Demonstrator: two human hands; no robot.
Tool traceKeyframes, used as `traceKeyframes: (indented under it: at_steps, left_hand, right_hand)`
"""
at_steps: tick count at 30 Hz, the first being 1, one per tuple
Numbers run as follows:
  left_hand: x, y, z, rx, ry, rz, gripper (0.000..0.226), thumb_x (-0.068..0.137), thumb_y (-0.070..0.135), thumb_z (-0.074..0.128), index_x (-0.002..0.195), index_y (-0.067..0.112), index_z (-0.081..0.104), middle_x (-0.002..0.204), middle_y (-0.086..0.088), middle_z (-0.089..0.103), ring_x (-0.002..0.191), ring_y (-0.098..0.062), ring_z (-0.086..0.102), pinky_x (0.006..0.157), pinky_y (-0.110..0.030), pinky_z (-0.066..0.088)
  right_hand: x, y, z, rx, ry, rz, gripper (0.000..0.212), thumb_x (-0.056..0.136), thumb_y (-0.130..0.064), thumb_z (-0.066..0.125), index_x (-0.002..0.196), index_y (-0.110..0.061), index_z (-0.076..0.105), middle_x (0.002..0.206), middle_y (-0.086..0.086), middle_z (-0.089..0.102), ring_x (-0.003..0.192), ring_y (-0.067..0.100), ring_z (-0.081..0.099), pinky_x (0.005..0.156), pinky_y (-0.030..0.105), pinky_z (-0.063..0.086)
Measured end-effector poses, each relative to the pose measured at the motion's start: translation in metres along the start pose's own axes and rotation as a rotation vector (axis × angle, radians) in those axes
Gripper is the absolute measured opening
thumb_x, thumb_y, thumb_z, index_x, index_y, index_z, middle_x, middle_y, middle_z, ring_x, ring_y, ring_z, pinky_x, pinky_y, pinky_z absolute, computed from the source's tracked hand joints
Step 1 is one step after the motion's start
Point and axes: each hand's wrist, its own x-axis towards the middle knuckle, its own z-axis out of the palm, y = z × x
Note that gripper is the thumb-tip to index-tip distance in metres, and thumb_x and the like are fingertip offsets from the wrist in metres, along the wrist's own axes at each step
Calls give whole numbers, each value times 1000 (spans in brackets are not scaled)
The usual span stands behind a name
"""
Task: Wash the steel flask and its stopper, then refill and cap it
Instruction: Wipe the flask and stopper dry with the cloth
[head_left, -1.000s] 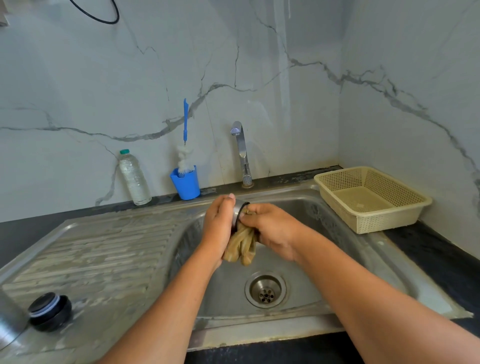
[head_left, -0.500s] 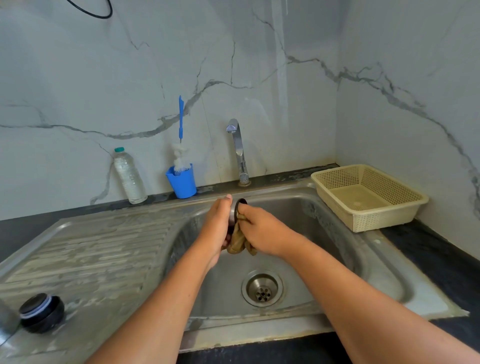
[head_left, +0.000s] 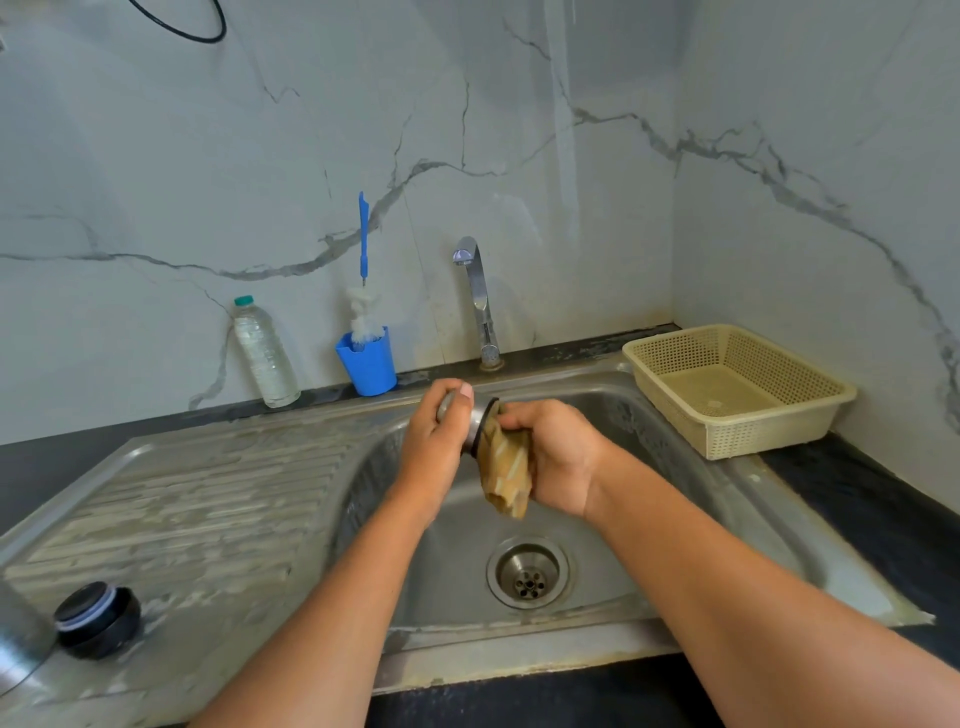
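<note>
The cloth (head_left: 506, 470) has pulled back off the stopper's (head_left: 475, 421) rim and hangs lower, so I'd say the scrub is mid-stroke and not finished. The left hand (head_left: 434, 441) has its grip wrapped round the stopper over the sink (head_left: 649, 441), while the right hand (head_left: 558, 457) has its grip clenched on the cloth. At the sink's back edge the cup (head_left: 369, 364) holds a brush (head_left: 362, 312) and the bottle (head_left: 265, 358) clear liquid; the flask (head_left: 15, 644) waits at the front left corner.
</note>
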Motion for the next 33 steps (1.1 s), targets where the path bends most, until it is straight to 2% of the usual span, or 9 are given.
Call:
traceKeyframes:
  at_steps: [3,6,11,14,20,23,26,29,33]
  left_hand:
    - [0,2,2,24,-22,44,17,92,55,48,97,44,60,90,-1,65,77,-11,61,59,-22,46]
    - [1,1,2,10,5,29,19,91,58,47,95,45,60,86,-1,65,77,-14,60,63,-30,46]
    - [0,-3,-1,-35,91,-56,26,96,57,47,83,37,57,69,0,50,66,-18,48,58,-33,38]
    - [2,-5,-3,-157,76,-296,34,103,52,46,89,22,52,66,-4,43,50,-13,38,42,-24,28]
    - [1,1,-6,-320,-133,-579,52,101,63,42,81,17,56,59,-4,46,42,-9,27,34,-18,16]
    - [-1,2,-3,-257,-114,-539,51,101,62,42,81,17,55,57,-3,46,42,-9,27,35,-19,16]
    - [-1,4,3,-169,-34,-454,43,102,56,44,80,20,50,56,1,46,42,-9,33,39,-21,22]
    - [2,2,6,-148,52,-357,37,101,51,48,78,22,48,60,2,47,54,-14,44,52,-26,34]
    - [-1,1,5,-114,74,-126,28,106,31,49,82,20,55,67,2,55,68,-16,54,65,-29,46]
  right_hand:
    - [-3,-1,2,208,11,63,39,99,-18,48,127,2,66,111,20,73,76,26,73,67,34,58]
    - [-5,-1,5,98,-32,-23,35,100,-18,50,126,0,66,109,18,72,82,24,71,68,32,56]
    - [-5,2,5,-672,-112,-313,17,99,-7,50,100,-12,67,86,10,68,83,16,64,78,33,51]
    - [4,10,3,-1236,-3,-465,32,92,-1,50,75,-26,60,81,-2,60,84,17,55,77,41,48]
    - [5,10,4,-1822,229,-743,44,91,-6,56,115,-41,68,122,-18,62,126,21,33,93,38,24]
    - [4,10,7,-1798,274,-701,42,91,-2,55,114,-33,69,118,-8,67,126,27,43,94,39,32]
    - [1,11,16,-1571,286,-601,28,87,4,52,91,-20,65,85,0,58,94,31,60,70,31,40]
    - [-2,6,24,-1274,247,-400,27,90,-2,48,74,-23,53,81,3,63,72,23,62,55,27,45]
    - [-5,3,22,-634,90,-169,17,95,-11,52,90,-13,68,85,10,75,84,27,73,83,42,62]
